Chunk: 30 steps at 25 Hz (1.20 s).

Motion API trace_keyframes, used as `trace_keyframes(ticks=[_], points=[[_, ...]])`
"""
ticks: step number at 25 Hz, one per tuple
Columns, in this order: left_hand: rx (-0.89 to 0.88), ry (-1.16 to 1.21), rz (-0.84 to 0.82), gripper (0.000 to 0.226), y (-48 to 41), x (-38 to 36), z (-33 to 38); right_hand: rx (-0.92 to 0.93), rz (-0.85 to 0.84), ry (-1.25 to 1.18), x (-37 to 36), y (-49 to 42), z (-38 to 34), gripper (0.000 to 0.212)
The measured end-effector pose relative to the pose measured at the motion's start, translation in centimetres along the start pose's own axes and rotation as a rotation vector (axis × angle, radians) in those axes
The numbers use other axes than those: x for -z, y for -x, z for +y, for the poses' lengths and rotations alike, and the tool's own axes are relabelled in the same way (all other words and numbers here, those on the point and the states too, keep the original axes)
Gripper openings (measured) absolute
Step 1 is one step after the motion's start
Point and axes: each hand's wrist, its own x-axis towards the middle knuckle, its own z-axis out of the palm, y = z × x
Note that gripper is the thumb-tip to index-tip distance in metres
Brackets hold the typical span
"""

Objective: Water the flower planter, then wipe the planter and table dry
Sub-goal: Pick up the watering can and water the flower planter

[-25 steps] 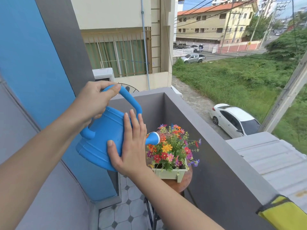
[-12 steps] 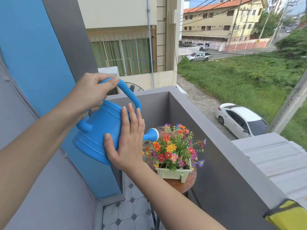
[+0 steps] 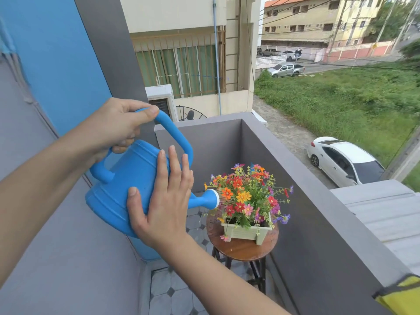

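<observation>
A blue watering can (image 3: 127, 178) is tilted forward, its white-tipped spout (image 3: 210, 198) right beside the colourful flowers (image 3: 247, 194), with thin streams of water spraying onto them. My left hand (image 3: 116, 123) grips the can's handle from above. My right hand (image 3: 166, 198) presses flat with straight fingers against the can's side. The flowers stand in a pale green planter (image 3: 246, 233) on a small round wooden table (image 3: 241, 248) whose top shows wet spots.
The grey balcony wall (image 3: 302, 201) runs along the right of the table, with a yellow cloth (image 3: 402, 296) lying on its ledge at the bottom right. A blue and grey wall closes the left side. The floor (image 3: 172, 294) is tiled.
The can with both hands has shifted slightly left and away from the flowers, and the view has moved closer, showing more of the table top.
</observation>
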Motion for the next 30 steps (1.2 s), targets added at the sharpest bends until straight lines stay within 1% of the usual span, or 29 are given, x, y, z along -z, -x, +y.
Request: trace_keyframes(ticks=[5,11,15,19,22,24,30], points=[[-0.028,0.004,0.009,0.017,-0.1,-0.8,0.9,0.009,0.024,0.010,0.6,-0.9,0.8,0.068],[-0.020,-0.012,0.062,0.015,0.2,0.4,0.7,0.018,-0.018,-0.012,-0.4,-0.9,0.0,0.069],[0.002,-0.032,0.041,0.014,1.0,0.7,0.2,0.015,-0.041,-0.021,-0.6,0.3,-0.5,0.068],[0.007,-0.016,-0.003,0.016,1.3,0.0,0.4,0.017,0.002,0.000,0.3,0.9,-0.3,0.068],[-0.038,-0.002,-0.027,0.019,1.0,-1.0,1.0,0.027,0.040,0.014,1.2,0.1,0.5,0.068],[-0.069,0.009,-0.005,0.017,0.4,-1.4,1.5,0.045,0.047,0.008,1.6,-0.9,1.2,0.069],[-0.101,0.053,0.141,0.017,-0.9,-1.0,2.2,0.143,0.003,-0.072,1.6,-4.5,2.7,0.070]])
